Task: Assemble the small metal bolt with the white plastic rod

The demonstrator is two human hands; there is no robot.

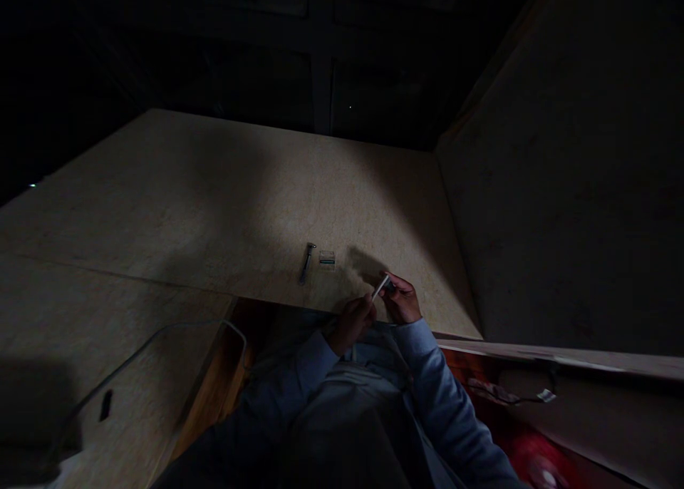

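Observation:
Both my hands are together at the near edge of a light wooden tabletop (pixel 214 204). My left hand (pixel 351 323) is closed, pinching the lower end of a thin pale strip (pixel 380 287). My right hand (pixel 402 300) is closed on the strip's upper end, where a small dark part shows. On the tabletop just beyond my hands lie a slim dark metal tool (pixel 307 262) and a small clear packet (pixel 327 259). Both sleeves are blue.
The room is dim, with one lit patch on the tabletop. A tall panel (pixel 566 189) stands at the right. A cable (pixel 133 353) runs over a lower surface at the left, near a small dark object (pixel 105 405). Dark cabinets stand behind.

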